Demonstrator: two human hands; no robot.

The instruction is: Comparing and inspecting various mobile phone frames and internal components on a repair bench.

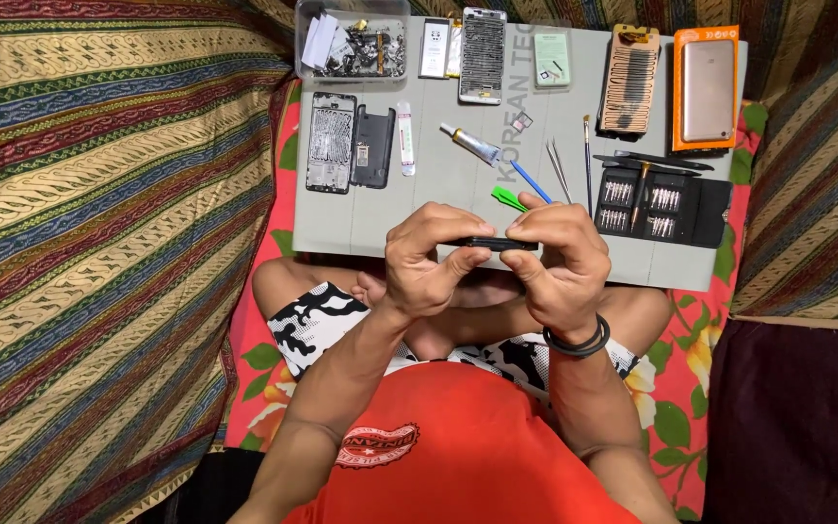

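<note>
Both my hands hold a thin black phone (490,244) edge-on over the near edge of a grey work mat (419,209). My left hand (427,257) grips its left end with fingers curled over the top. My right hand (560,260), with black bands on the wrist, pinches its right end. A green plastic pick (506,198) and a blue-handled tool (531,181) lie just beyond my fingers.
On the mat lie an opened phone frame (330,143), a black back cover (373,147), a glue tube (470,145), tweezers (561,170), a screwdriver bit case (654,207), a parts box (352,41) and an orange phone box (705,89). Striped fabric (99,194) surrounds it.
</note>
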